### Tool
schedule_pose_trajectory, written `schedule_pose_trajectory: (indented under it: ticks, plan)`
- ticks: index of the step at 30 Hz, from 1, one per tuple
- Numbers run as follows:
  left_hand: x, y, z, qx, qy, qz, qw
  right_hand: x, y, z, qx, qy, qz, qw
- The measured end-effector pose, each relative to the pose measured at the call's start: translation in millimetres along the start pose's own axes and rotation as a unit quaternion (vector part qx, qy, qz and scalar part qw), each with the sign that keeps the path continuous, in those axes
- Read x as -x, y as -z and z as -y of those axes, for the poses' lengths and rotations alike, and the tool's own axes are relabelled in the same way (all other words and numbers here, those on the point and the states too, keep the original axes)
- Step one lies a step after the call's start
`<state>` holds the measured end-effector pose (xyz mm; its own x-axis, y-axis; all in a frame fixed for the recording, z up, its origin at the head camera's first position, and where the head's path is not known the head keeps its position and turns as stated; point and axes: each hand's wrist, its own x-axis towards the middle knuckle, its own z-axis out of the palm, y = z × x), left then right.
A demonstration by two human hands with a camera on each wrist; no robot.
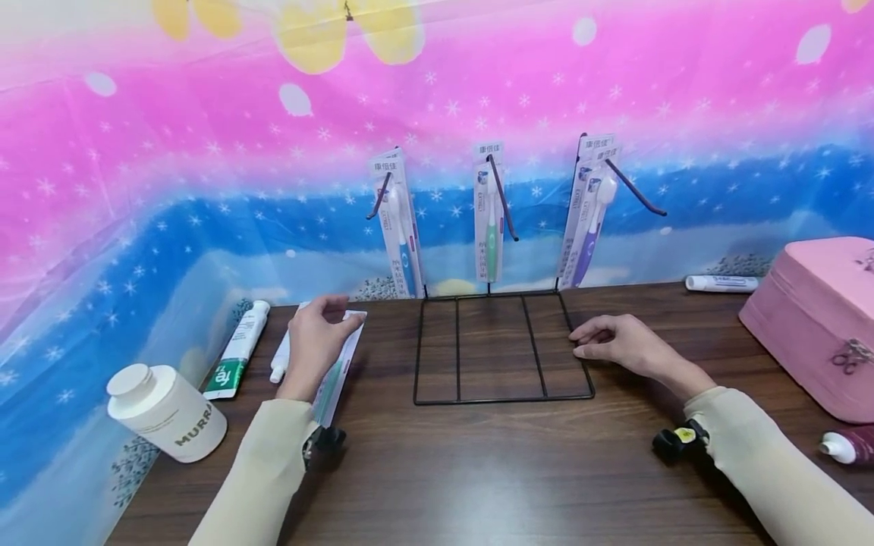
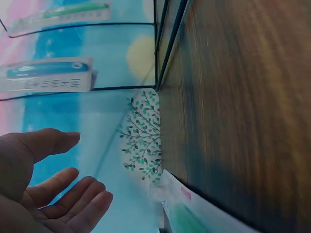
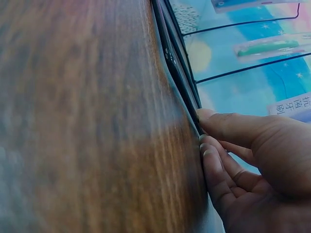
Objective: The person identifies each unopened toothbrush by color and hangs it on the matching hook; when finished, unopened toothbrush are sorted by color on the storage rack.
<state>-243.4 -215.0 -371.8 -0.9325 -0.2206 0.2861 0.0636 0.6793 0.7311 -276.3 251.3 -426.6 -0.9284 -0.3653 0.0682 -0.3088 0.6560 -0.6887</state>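
A black wire display rack [image 1: 505,401] stands on the table. Packaged toothbrushes hang from its hooks: blue [image 1: 406,258] on the left, green [image 1: 492,250] in the middle, purple [image 1: 586,254] on the right. At the right side of the base, my right hand [image 1: 624,345] pinches the wire between thumb and fingertips. My left hand [image 1: 315,341] is over another packaged toothbrush [image 1: 341,371] with a green handle, lying left of the rack. In the left wrist view, its thumb and fingers are apart with nothing between them, and that pack [image 2: 187,208] lies beyond the fingertips.
A white and green toothpaste tube [image 1: 235,353], a smaller white tube [image 1: 278,360] and a white bottle [image 1: 167,413] are at the left. To the right are a pink case [image 1: 806,326], a white tube [image 1: 722,283] and a dark red tube [image 1: 850,446]. A patterned cloth [image 1: 239,220] hangs behind.
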Motion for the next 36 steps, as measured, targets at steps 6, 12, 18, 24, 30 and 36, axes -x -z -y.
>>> schedule_pose_trajectory:
  ticks: [6,12,18,24,30,36]
  plan:
    - [-8.7,-7.8,-1.1,-0.014,0.031,-0.016,0.9993,0,0,-1,0.001,0.000,0.000,1.000]
    - [-11.3,-11.8,5.4,-0.044,0.052,-0.001,0.9977,0,0,-1,0.000,-0.001,0.000,1.000]
    - [-11.5,-16.6,16.7,-0.063,0.064,0.010,0.9959,1,2,2,-0.003,-0.006,0.002,1.000]
    - [-13.8,-15.7,19.7,-0.086,0.079,0.029,0.9928,1,2,2,-0.004,-0.006,0.003,1.000]
    - [-15.4,-15.5,24.7,-0.104,0.101,0.044,0.9885,2,2,2,0.002,-0.005,0.003,1.000]
    - [-16.3,-15.9,27.5,-0.116,0.104,0.041,0.9869,0,1,1,0.007,-0.006,0.000,1.000]
